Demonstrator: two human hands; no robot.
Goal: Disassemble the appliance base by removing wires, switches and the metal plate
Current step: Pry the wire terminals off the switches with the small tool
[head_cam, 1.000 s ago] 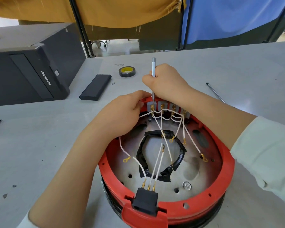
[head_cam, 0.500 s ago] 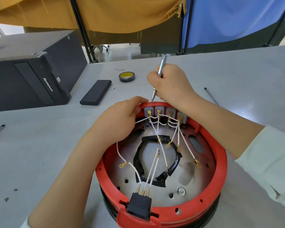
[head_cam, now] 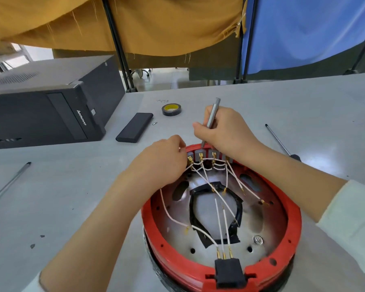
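Main risk: the tool (head_cam: 210, 118) tip is wedged at the red rim right behind the grey switches (head_cam: 205, 153); looks like a pry, so if it slips it could gouge the plastic, nick a white wire (head_cam: 217, 193) or jab the left hand (head_cam: 165, 158), which sits just beside it. Yanking wires could tear off the crimp terminals too. Appliance base (head_cam: 294, 216) sits on the worktop (head_cam: 72, 197) at 6 o'clock of the view, switches at its 12 o'clock, metal plate (head_cam: 259, 224) inside. Right hand (head_cam: 223, 131) curled shut around the tool, pen-style, wrist bent down. Left hand's fingers pressed together, pinching at the leftmost switch, about 11 o'clock on the rim; exact hold hidden.
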